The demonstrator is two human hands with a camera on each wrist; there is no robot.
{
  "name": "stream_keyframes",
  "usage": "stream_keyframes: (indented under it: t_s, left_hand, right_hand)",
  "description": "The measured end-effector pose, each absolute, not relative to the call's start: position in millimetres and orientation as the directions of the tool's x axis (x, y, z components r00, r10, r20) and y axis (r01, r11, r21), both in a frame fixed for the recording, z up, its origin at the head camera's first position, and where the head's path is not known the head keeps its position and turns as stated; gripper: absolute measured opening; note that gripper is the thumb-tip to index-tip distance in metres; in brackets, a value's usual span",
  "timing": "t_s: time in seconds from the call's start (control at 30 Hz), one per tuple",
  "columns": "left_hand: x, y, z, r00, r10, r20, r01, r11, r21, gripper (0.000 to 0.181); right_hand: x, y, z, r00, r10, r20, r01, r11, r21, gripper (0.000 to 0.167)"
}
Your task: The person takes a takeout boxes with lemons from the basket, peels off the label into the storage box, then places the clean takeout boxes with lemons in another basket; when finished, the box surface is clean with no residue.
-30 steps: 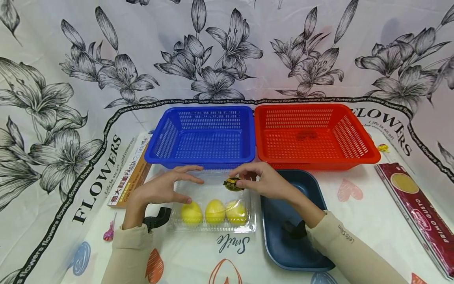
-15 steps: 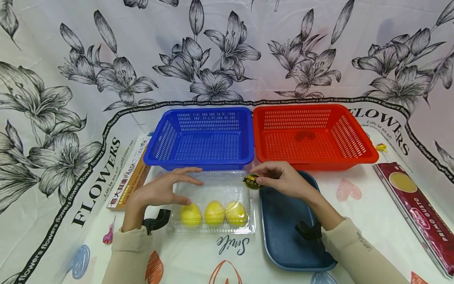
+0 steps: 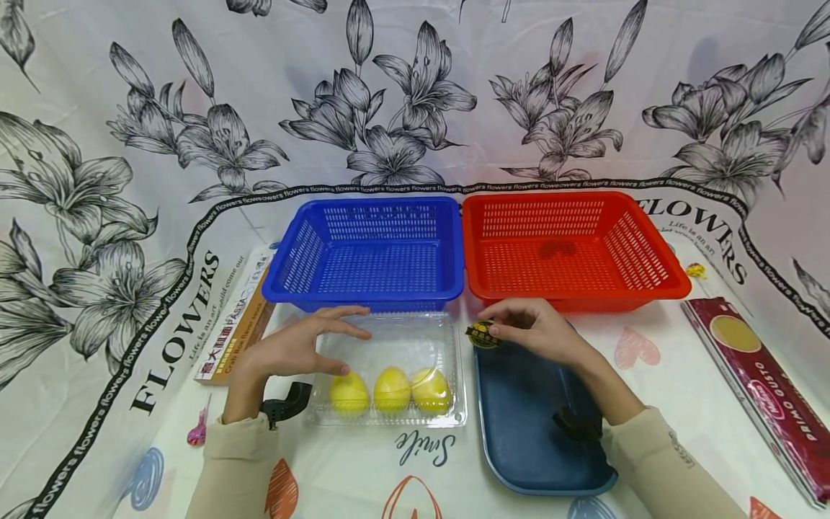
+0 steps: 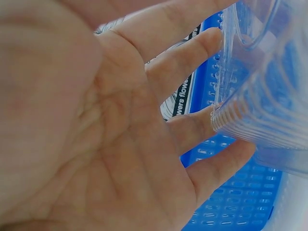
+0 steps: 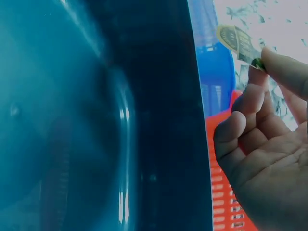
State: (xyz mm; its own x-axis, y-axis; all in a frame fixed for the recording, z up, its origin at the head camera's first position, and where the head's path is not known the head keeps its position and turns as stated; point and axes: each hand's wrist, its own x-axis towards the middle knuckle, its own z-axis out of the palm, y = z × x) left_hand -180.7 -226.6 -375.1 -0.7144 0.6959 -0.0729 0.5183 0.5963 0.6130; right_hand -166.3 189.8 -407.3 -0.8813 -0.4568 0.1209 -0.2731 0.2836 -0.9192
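Note:
A clear plastic box (image 3: 395,335) lies in the middle of the table, with three yellow rounded pieces (image 3: 392,389) in its near half. My left hand (image 3: 292,347) is at the box's left side, fingers spread and the thumb over the leftmost piece. In the left wrist view, the fairly straight fingers (image 4: 187,53) reach the ribbed box wall. Between thumb and fingertips, my right hand (image 3: 534,333) pinches a small black-and-gold oval sticker (image 3: 483,334). It is above the far left corner of a dark blue tray (image 3: 519,432). The right wrist view shows the sticker (image 5: 236,41) edge bent at the fingertips.
Behind the box stand a blue basket (image 3: 382,265) and a red basket (image 3: 538,270), side by side. A pasta box (image 3: 240,321) lies at left, a dark red packet (image 3: 759,389) at right. A pink lollipop (image 3: 197,430) and a yellow candy (image 3: 696,270) lie nearby.
My right hand has moved right with the sticker, from over the clear box to over the tray's far left corner. My left hand has stayed in place.

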Motion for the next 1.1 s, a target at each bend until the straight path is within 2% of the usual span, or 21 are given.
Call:
stream_keyframes:
  t_s: [0.23,0.57,1.1]
  left_hand:
    - [-180.9,-226.8,-375.1,-0.718,0.692,-0.078,0.512,0.600,0.615,0.053]
    - [-182.0,-227.0,-374.7,-0.714,0.696,-0.075,0.512,0.593,0.621,0.054]
    - [-180.8,-226.4,-375.6,-0.718,0.691,-0.081,0.507,0.599,0.619,0.053]
  right_hand:
    - [-167.3,202.7,-413.7,-0.872,-0.489,0.041,-0.232,0.337,-0.912,0.021]
    - [-171.4,212.2,-419.6,-0.816,-0.567,-0.113,-0.201,0.462,-0.864,0.022]
    - [-172.0,213.9,-428.0,-0.799,-0.583,-0.146,-0.211,0.499,-0.840,0.019]
